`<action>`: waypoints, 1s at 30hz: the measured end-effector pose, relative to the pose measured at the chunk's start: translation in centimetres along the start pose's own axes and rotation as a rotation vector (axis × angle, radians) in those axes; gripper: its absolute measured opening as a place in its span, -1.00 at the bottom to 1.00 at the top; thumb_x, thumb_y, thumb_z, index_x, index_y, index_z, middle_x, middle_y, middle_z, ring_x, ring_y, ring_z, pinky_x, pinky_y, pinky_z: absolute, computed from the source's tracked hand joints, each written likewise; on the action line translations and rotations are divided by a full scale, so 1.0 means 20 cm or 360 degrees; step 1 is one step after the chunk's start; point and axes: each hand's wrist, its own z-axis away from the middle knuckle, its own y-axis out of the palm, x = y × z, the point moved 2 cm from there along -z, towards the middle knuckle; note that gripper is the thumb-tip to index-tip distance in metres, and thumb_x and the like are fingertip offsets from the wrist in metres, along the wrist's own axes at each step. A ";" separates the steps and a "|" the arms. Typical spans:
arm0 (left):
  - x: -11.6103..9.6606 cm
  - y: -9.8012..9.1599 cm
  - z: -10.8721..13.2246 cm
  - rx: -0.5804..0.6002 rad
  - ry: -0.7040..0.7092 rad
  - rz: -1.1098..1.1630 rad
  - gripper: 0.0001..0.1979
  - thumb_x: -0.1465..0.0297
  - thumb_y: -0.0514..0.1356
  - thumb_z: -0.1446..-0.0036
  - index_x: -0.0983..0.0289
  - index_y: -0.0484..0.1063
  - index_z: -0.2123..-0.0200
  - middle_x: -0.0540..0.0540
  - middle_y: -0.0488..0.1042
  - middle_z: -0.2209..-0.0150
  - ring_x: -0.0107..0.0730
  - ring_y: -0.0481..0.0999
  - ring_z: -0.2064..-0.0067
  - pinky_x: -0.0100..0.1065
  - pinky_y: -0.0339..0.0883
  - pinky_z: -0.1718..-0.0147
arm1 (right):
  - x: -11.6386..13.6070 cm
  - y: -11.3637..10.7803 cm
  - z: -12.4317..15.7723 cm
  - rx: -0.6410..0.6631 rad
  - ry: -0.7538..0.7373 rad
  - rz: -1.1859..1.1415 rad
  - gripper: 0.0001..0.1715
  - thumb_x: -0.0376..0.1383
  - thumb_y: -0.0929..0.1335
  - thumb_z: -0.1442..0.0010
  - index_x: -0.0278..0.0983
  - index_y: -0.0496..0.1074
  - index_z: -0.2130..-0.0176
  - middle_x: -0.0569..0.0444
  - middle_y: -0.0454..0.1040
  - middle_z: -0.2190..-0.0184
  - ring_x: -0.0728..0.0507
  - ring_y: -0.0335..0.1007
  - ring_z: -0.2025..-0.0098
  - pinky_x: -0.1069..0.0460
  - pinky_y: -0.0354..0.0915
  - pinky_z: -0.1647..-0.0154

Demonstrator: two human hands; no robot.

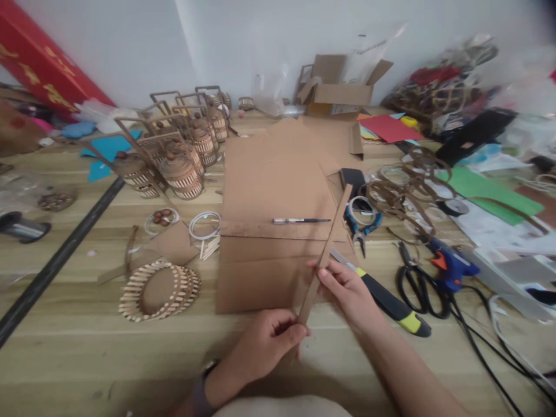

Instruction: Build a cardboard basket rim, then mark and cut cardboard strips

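Observation:
A narrow brown cardboard strip (333,233) slants up and away in front of me, held above the table. My left hand (274,337) pinches its near end between thumb and fingers. Further up, about midway along, my right hand (343,285) grips the same strip. Beneath lies a large cardboard sheet (269,185), with a pen (302,220) resting across it. A yellow and black utility knife (386,298) lies just beyond my right hand, its blade towards the sheet. To the left sits a round slatted ring (130,295) made of small pale sticks.
Several small lidded baskets with handles (182,171) stand at the back left. On the right are pliers (364,231), black scissors (412,284), a blue glue gun (454,266) with cables, and coiled brown strips (403,188). An open cardboard box (343,92) is at the back.

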 end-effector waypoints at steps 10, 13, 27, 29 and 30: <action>0.07 -0.08 0.02 -0.0408 -0.0008 -0.0230 -0.36 -0.24 0.10 -0.07 0.26 0.51 0.35 0.06 0.46 0.49 -0.23 0.44 0.37 -0.35 0.29 0.36 | 0.12 -0.21 0.03 -0.0626 -0.0476 0.1172 -0.54 -0.08 0.20 -0.38 -0.26 0.56 0.15 -0.03 0.60 0.30 -0.14 0.50 0.30 -0.01 0.41 0.27; 0.10 -0.08 0.02 -0.0441 -0.0045 -0.0246 -0.30 -0.28 0.09 -0.03 0.25 0.55 0.29 0.07 0.50 0.47 -0.22 0.47 0.36 -0.35 0.32 0.35 | 0.13 -0.46 0.09 -0.0944 -0.0316 0.1436 -0.61 -0.11 0.24 -0.34 -0.27 0.56 0.18 -0.10 0.58 0.22 -0.23 0.49 0.17 -0.10 0.39 0.12; 0.11 -0.02 0.05 -0.0634 -0.0083 -0.0214 -0.24 -0.33 0.14 0.08 0.25 0.57 0.24 0.03 0.47 0.55 -0.32 0.39 0.49 -0.39 0.24 0.50 | -0.05 -0.90 0.34 -0.1322 0.0694 0.1966 -0.68 -0.16 0.32 -0.32 -0.25 0.44 0.00 -0.06 0.60 0.18 -0.23 0.53 0.19 0.01 0.22 0.36; 0.11 -0.02 0.05 -0.0630 -0.0073 -0.0189 -0.25 -0.33 0.15 0.09 0.25 0.57 0.28 0.03 0.47 0.55 -0.29 0.42 0.46 -0.38 0.27 0.46 | -0.05 -0.90 0.34 -0.1289 0.0703 0.1993 -0.70 -0.16 0.30 -0.33 -0.24 0.46 0.03 -0.05 0.60 0.17 -0.23 0.53 0.20 0.01 0.21 0.37; 0.11 -0.01 0.05 -0.0628 -0.0072 -0.0174 -0.25 -0.33 0.15 0.10 0.25 0.57 0.31 0.03 0.47 0.56 -0.29 0.43 0.44 -0.37 0.29 0.44 | -0.05 -0.90 0.34 -0.1279 0.0710 0.2004 -0.70 -0.16 0.30 -0.33 -0.23 0.46 0.03 -0.05 0.61 0.18 -0.23 0.53 0.20 0.00 0.20 0.37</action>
